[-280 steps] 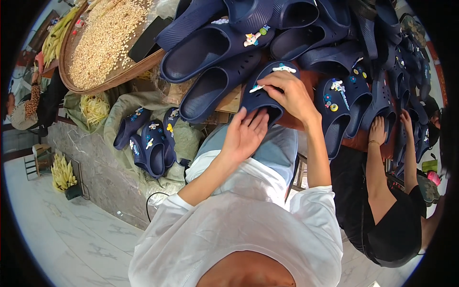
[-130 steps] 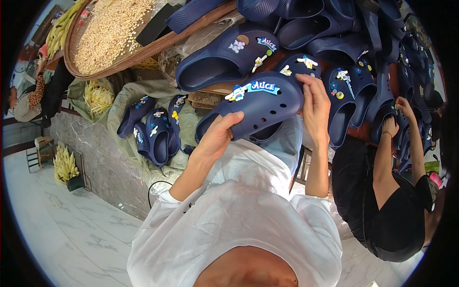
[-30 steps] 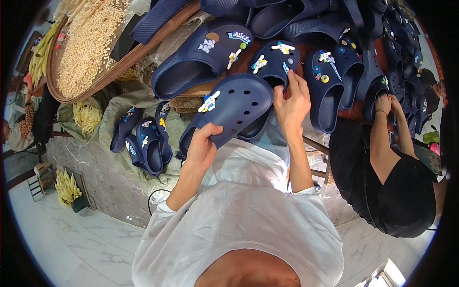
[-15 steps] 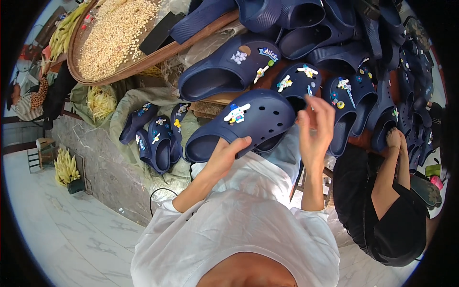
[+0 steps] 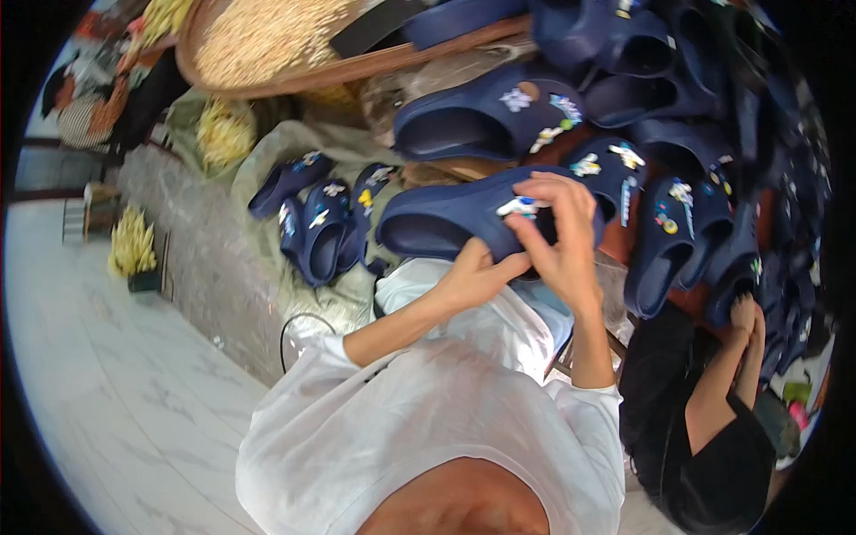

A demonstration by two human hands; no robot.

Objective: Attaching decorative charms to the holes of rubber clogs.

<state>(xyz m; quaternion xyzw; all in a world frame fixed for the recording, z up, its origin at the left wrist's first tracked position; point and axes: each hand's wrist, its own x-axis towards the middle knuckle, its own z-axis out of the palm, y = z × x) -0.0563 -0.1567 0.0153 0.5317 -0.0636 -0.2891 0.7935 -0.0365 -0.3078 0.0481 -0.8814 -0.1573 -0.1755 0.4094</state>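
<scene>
A navy foam clog (image 5: 437, 218) lies across in front of me, its heel opening toward the left. My left hand (image 5: 481, 278) grips it from the near side, thumb along the outer edge and fingers partly hidden in the opening. On the clog's upper sits a white cartoon shoe charm (image 5: 517, 207). My right hand (image 5: 571, 241) is closed in a pinch around that charm, thumb below and fingertips above, covering most of the toe. Just beyond lies another navy clog (image 5: 455, 125) bearing several charms.
Many decorated clogs (image 5: 660, 232) are heaped to the right and beyond. A small group of clogs (image 5: 325, 236) rests on a sack at left. Behind it stands a round woven tray (image 5: 259, 89) of pale kernels. At right, another person's hands (image 5: 744, 316) touch a clog.
My right hand has come down from above the toe onto the charm. The clog has turned, hiding its row of holes. My view has shifted somewhat.
</scene>
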